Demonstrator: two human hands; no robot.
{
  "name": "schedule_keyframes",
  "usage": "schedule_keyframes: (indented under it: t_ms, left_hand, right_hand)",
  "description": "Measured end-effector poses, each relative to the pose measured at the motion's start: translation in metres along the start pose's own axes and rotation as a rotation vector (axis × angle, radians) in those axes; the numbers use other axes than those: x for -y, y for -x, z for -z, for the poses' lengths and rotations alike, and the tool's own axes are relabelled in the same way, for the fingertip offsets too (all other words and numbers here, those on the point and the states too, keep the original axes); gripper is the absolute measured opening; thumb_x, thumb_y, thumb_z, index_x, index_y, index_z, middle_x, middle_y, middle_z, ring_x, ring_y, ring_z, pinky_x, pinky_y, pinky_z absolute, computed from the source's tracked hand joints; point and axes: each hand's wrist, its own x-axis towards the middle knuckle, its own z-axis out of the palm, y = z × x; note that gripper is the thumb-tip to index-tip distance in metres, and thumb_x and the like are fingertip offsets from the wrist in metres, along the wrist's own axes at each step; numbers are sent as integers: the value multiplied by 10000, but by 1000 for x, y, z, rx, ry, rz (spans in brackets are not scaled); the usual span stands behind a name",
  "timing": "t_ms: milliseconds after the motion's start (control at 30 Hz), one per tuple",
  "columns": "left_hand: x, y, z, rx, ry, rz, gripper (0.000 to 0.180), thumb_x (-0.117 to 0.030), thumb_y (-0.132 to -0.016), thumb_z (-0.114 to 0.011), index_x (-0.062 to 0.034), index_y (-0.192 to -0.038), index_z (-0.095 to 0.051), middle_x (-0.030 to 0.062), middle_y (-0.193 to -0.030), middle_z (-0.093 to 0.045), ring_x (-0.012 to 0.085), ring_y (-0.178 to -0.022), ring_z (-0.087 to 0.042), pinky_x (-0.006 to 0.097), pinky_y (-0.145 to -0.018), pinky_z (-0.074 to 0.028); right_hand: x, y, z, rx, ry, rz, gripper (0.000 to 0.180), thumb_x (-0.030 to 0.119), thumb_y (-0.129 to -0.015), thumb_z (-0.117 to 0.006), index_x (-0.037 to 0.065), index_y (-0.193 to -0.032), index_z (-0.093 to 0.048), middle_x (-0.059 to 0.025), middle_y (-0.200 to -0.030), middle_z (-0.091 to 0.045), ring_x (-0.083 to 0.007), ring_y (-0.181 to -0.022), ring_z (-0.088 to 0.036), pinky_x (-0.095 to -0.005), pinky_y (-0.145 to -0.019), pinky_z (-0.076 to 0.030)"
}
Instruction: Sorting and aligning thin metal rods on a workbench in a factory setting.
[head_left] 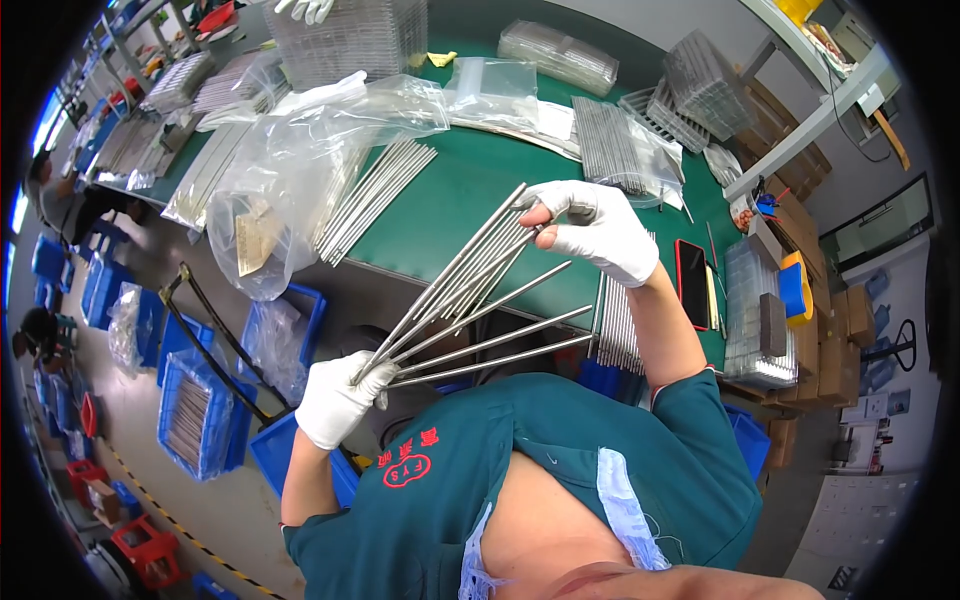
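My left hand (342,400), in a white glove, is closed round the lower ends of several thin metal rods (470,275). They fan out upward and to the right, some bunched and others spread apart. My right hand (600,232) wears a white glove that leaves the thumb and a fingertip bare. Those bare tips pinch the upper end of a rod in the fan. Beyond the held rods, a row of loose metal rods (380,198) lies on the green tabletop (480,165). Another row of rods (618,325) sits at the table's front edge, below my right wrist.
A large clear plastic bag (290,165) covers part of the table's left. More rods (607,145) lie at the back right near stacked clear trays (705,85). A red-edged phone (691,285) rests at the right. Blue crates (195,415) stand on the floor at left.
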Motion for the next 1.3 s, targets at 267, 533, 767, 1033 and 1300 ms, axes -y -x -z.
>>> schedule_keyframes:
  t_ms: [267, 533, 767, 1033, 1300]
  left_hand:
    - [4, -1, -2, 21, -15, -17, 299, -297, -872, -551, -25, -772, -623, 71, -554, -581, 161, -514, -564, 271, -519, -436]
    - [-2, -3, -3, 57, -81, -3, 314, -324, -872, -544, -31, -798, -628, 70, -556, -583, 168, -525, -570, 275, -532, -442]
    - [-1, -4, -4, 115, -82, 20, 301, -319, -865, -553, -36, -785, -618, 73, -552, -579, 172, -518, -567, 272, -533, -442]
    - [2, -5, -2, 188, -69, 53, 313, -320, -863, -554, -41, -727, -591, 66, -549, -574, 170, -518, -564, 275, -529, -438]
    - [6, -5, -3, 201, -14, 33, 340, -347, -859, -558, -39, -719, -591, 50, -547, -572, 152, -509, -545, 272, -527, -433]
  right_hand:
    - [-8, 0, 1, 65, 5, 49, 202, 51, -735, -688, 5, -926, -647, -64, -930, -631, -124, -856, -589, -258, -764, -487]
    - [-12, -6, 15, -127, -16, 70, 210, 83, -754, -681, 0, -944, -650, -104, -1023, -616, -136, -889, -577, -259, -786, -477]
    - [-9, -9, 10, -52, -3, 72, 215, 69, -743, -689, 8, -946, -654, -85, -1009, -618, -131, -879, -576, -246, -758, -483]
    - [-13, -7, 19, 39, 1, 11, 217, 94, -733, -704, 13, -929, -657, -74, -998, -621, -117, -882, -569, -245, -781, -461]
    - [-14, -4, 20, 26, 22, 13, 236, 117, -730, -712, 11, -933, -655, -70, -1001, -620, -116, -886, -567, -244, -787, -455]
